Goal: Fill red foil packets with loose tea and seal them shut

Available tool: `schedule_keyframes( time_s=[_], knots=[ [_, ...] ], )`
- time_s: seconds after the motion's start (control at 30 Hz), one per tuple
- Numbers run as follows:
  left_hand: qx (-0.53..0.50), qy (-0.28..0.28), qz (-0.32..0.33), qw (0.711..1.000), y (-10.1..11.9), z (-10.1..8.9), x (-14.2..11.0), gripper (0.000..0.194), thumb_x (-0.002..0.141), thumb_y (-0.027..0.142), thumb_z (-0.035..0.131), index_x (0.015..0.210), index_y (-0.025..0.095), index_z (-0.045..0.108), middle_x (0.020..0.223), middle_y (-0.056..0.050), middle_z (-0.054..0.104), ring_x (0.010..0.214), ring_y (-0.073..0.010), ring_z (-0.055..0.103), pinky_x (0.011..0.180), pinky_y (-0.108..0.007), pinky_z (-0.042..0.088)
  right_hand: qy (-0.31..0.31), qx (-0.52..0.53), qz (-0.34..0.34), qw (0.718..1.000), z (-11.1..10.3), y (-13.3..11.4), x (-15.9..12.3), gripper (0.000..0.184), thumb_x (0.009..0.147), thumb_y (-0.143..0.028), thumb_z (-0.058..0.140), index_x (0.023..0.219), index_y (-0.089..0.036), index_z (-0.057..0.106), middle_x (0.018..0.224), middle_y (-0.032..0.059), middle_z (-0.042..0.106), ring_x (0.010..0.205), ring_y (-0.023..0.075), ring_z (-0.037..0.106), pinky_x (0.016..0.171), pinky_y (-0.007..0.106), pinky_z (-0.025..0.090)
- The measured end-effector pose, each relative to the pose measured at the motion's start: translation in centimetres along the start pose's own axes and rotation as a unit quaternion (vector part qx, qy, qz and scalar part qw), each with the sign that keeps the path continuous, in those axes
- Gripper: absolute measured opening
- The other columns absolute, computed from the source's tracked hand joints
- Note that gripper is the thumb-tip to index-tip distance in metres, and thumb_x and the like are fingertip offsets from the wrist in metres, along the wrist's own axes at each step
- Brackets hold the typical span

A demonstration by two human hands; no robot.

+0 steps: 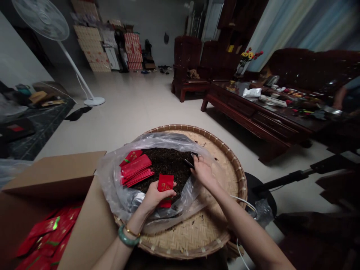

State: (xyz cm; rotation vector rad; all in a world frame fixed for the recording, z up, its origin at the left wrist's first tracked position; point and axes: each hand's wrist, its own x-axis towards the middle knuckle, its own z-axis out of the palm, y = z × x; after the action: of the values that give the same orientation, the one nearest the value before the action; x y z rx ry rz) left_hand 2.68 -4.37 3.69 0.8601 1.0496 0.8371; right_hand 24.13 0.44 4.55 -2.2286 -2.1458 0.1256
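My left hand [155, 195] is closed on a small red packet [165, 183], held upright over a clear plastic bag [118, 191] full of dark loose tea leaves [168, 165]. My right hand [203, 170] reaches into the bag's far right side and pinches a small dark scoop [189, 162] at the edge of the tea. A stack of empty red packets [136, 169] lies on the tea to the left. The bag rests in a round woven bamboo tray [222, 210].
An open cardboard box [56, 176] at the left holds several red packets [47, 236]. A standing fan [50, 26] is at the back left. A dark wooden coffee table [253, 112] with clutter, chairs and a sofa stand at the right, where another person's arm [341, 95] shows.
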Motion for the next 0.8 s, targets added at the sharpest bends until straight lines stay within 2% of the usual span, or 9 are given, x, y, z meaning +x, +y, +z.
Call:
schedule_keyframes(
  time_s=[0.2,0.33,0.53,0.7,0.8],
  knots=[
    [-0.003,-0.001,0.014,1.0,-0.2,-0.2,0.0,0.048,0.051,0.027,0.083,0.092,0.009,0.065,0.1,-0.014,0.071,0.066,-0.0178,0.069,0.06,-0.027,0.055,-0.001,0.067,-0.019,0.998,0.6,1.8,0.6,0.061,0.081,-0.023,0.055,0.135,-0.005,0.033,0.124,0.021,0.051,0.115,0.0258,0.05,0.092,0.031,0.041],
    [-0.014,-0.001,0.011,1.0,0.0,-0.1,0.0,0.049,0.051,0.027,0.083,0.092,0.009,0.063,0.1,-0.015,0.07,0.064,-0.0172,0.069,0.059,-0.026,0.054,0.023,0.102,-0.053,0.993,0.3,2.4,0.3,0.053,0.083,-0.021,0.052,0.133,-0.012,0.038,0.126,0.0161,0.052,0.114,0.023,0.052,0.094,0.031,0.041],
    [-0.016,0.003,0.007,1.0,0.2,-0.1,-0.1,0.05,0.051,0.029,0.082,0.092,0.009,0.062,0.102,-0.016,0.07,0.064,-0.0169,0.069,0.057,-0.024,0.053,-0.03,0.06,-0.044,0.997,0.0,1.2,-0.7,0.071,0.082,-0.025,0.056,0.14,-0.003,0.024,0.133,0.0245,0.044,0.122,0.0282,0.045,0.095,0.034,0.04],
    [-0.015,0.004,0.005,1.0,0.1,-0.2,-0.1,0.051,0.051,0.03,0.083,0.092,0.009,0.062,0.101,-0.016,0.07,0.065,-0.0177,0.069,0.059,-0.025,0.054,-0.066,0.085,-0.081,0.991,-0.2,0.5,-1.0,0.062,0.086,-0.04,0.053,0.135,-0.006,0.038,0.124,0.0216,0.052,0.115,0.0292,0.052,0.092,0.034,0.042],
    [-0.012,0.003,0.008,1.0,0.2,-0.2,0.0,0.051,0.05,0.031,0.083,0.091,0.009,0.062,0.1,-0.016,0.07,0.065,-0.0177,0.069,0.059,-0.026,0.054,-0.081,0.114,-0.066,0.988,0.2,0.5,-1.0,0.059,0.086,-0.041,0.052,0.134,-0.008,0.04,0.122,0.0206,0.053,0.11,0.0287,0.055,0.09,0.034,0.042]
  ],
)
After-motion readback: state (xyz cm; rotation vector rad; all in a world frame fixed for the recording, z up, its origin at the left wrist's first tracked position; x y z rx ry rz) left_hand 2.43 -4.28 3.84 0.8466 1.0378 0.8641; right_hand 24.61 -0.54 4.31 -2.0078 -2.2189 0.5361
